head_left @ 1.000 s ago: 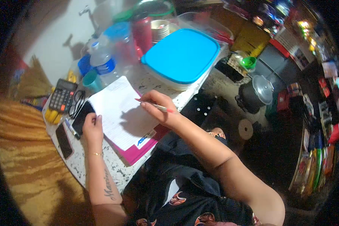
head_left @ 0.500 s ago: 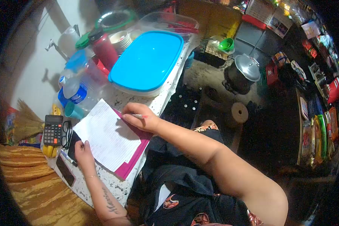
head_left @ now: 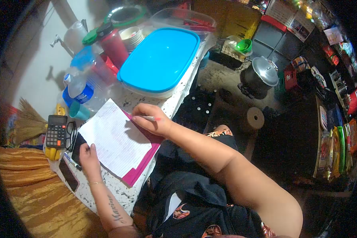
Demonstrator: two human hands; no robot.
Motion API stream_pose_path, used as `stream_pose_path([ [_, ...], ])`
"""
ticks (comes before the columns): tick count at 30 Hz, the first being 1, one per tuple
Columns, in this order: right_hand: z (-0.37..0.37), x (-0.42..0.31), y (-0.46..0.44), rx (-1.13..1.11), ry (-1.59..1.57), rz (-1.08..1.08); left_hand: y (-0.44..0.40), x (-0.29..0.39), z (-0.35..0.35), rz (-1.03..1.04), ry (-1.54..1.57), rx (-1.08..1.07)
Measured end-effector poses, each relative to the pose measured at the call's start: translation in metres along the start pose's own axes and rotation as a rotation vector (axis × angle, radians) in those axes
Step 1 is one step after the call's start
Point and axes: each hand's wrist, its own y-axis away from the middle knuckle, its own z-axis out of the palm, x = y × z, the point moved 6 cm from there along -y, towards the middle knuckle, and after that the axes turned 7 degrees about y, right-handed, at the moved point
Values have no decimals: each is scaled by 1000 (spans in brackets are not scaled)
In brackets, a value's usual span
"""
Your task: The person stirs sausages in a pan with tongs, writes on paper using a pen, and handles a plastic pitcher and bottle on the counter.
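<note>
Paper [head_left: 115, 139], speckled table [head_left: 125, 195], cluttered room [head_left: 29, 63]

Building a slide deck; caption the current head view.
Right hand holds a pen over lined paper on a magenta folder.

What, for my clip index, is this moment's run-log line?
left hand: at edge of paper | right hand: holding pen | paper: atop magenta folder | calculator: on table

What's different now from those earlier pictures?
The right hand, still holding a pen, has shifted right, to the edge of the page. Blue lettering near the page's lower edge is now out of sight. The left hand stays at the page's left side.
</note>
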Motion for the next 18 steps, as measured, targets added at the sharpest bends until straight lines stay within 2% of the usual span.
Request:
stream_pose_path([
  [3,1,2,1,26,-15,12,0,-5,3,35,167,16],
  [6,2,4,2,7,-26,31,0,-1,0,34,3,0],
  [18,0,1,2,11,56,21,0,-7,2,11,133,47],
])
